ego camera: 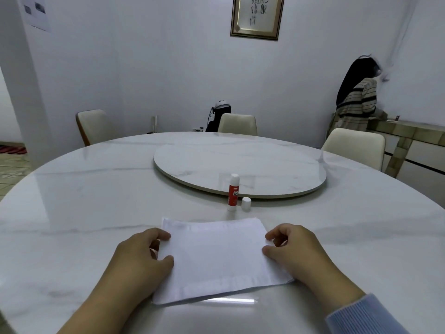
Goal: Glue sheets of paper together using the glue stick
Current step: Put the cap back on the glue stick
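Note:
White sheets of paper (218,259) lie stacked on the marble table (84,201) in front of me. My left hand (142,256) grips the stack's left edge between thumb and fingers. My right hand (293,249) pinches its right edge the same way. Beyond the paper a red-and-white glue stick (233,192) stands upright with its cap off. The small white cap (246,204) stands just to its right.
A round turntable (240,165) sits at the table's middle, just behind the glue stick. Cream chairs (237,124) ring the far side. A person in a striped top (358,102) stands at a side counter at the far right.

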